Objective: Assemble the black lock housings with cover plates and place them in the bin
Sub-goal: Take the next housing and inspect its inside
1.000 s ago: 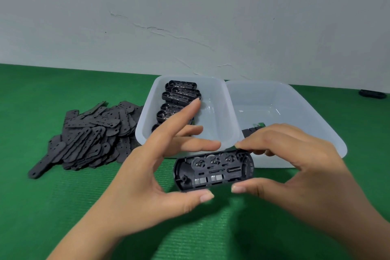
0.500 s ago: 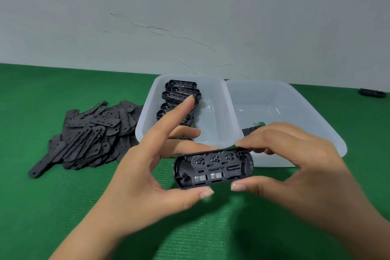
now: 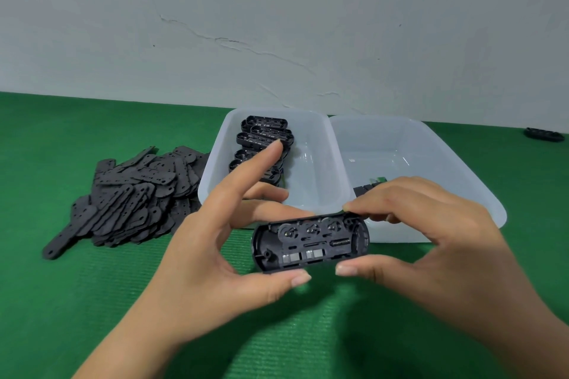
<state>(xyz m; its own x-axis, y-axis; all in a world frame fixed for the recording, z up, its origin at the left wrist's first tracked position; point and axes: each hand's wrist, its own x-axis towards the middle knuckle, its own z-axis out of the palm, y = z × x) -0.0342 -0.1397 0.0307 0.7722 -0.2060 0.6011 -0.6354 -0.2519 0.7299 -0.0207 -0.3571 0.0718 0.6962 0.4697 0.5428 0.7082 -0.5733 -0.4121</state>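
One open lock housing (image 3: 310, 242) pinched between both hands above the green surface (image 3: 92, 301), just near of the two bins, works exposed and no cover plate on it yet. Next, probably: free the left hand (image 3: 215, 258), index finger raised, for a plate from the pile (image 3: 135, 194) at left. Right hand (image 3: 431, 243) clamping thumb below, fingertips on the top edge.

A black oval plastic lock housing (image 3: 310, 243) shows small silver-grey metal squares and a grey coiled spring inside. The ribbed mat (image 3: 92, 301) is deep green with fine horizontal lines. Two translucent, frosted white plastic bins (image 3: 326, 163) sit before a pale grey-white cracked wall (image 3: 277, 24). Flat matte dark-grey cover plates (image 3: 132, 197) lie heaped.
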